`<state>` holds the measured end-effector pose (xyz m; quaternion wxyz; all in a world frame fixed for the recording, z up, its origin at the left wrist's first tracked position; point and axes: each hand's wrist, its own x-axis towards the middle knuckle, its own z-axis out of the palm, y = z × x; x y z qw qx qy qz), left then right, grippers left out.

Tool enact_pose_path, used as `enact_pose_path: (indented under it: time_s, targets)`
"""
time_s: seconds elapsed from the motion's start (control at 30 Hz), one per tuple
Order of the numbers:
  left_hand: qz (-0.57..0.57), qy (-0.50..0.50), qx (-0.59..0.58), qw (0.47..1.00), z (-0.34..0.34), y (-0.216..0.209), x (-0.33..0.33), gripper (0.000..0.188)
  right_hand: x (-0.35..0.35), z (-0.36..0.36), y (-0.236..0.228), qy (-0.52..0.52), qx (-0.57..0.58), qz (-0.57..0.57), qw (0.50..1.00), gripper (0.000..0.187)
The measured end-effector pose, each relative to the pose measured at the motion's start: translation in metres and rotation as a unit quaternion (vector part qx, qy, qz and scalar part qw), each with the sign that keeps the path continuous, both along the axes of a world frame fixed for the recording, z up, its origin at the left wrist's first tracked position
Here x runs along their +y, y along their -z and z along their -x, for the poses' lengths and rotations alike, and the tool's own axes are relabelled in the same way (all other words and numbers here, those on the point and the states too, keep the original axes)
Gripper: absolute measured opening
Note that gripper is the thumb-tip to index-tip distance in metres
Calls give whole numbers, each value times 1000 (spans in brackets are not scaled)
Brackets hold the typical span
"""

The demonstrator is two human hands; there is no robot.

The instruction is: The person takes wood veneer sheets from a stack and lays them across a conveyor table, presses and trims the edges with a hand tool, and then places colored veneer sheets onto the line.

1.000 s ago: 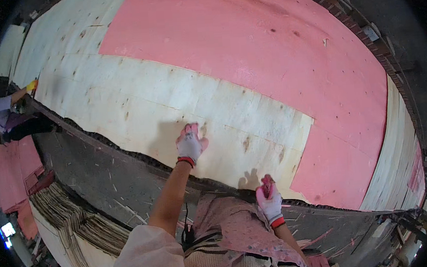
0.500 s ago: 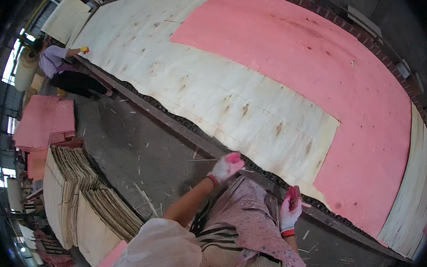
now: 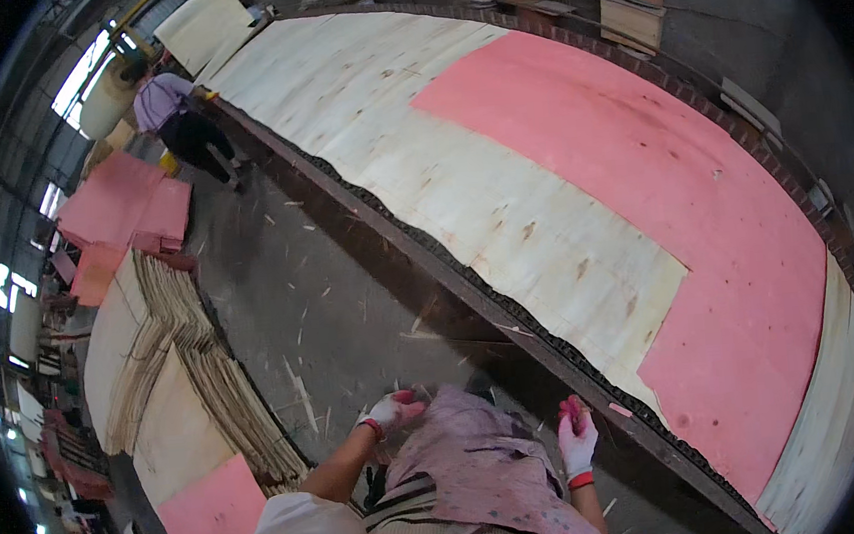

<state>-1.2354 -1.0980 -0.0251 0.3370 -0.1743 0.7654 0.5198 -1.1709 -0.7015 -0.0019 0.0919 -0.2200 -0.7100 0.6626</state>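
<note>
Both of my hands wear white gloves with pink finger parts and red cuffs. My left hand (image 3: 394,411) hovers over the floor in front of my apron, its fingers loosely stretched and apart, with nothing visible in it. Near the table's edge is my right hand (image 3: 578,438), fingers loosely bent and apart; I see nothing held. A small pink scrap (image 3: 620,409) lies on the edge rail beside it. Across the long table lie pale wood veneer sheets (image 3: 504,226) with brown knots, next to a large pink sheet (image 3: 750,292).
A metal rail (image 3: 427,267) runs along the table's near side. On the left stand a stack of veneer sheets (image 3: 171,388) and pink boards (image 3: 126,205). Wood slivers (image 3: 302,397) litter the floor. A co-worker (image 3: 174,116) in a light top stands by the table's far end.
I have moved back from the table. My left hand has come away from its edge, down and to the left. The co-worker's arm has lowered and the body is more upright.
</note>
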Motion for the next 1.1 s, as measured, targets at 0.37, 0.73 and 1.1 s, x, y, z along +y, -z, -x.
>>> enact_pose_path:
  time_s: [0.37, 0.73, 1.1]
  targets:
    - [46, -207, 19, 977, -168, 71, -120, 56, 6, 30, 78, -90, -46, 50, 994, 33]
    - [43, -438, -160, 883, -335, 76, -172, 35, -196, 125, 95, -353, -111, 49, 928, 31]
    - [-110, -967, -2, 232, -444, 169, -323, 58, -386, 140, 91, -574, -187, -95, 791, 26]
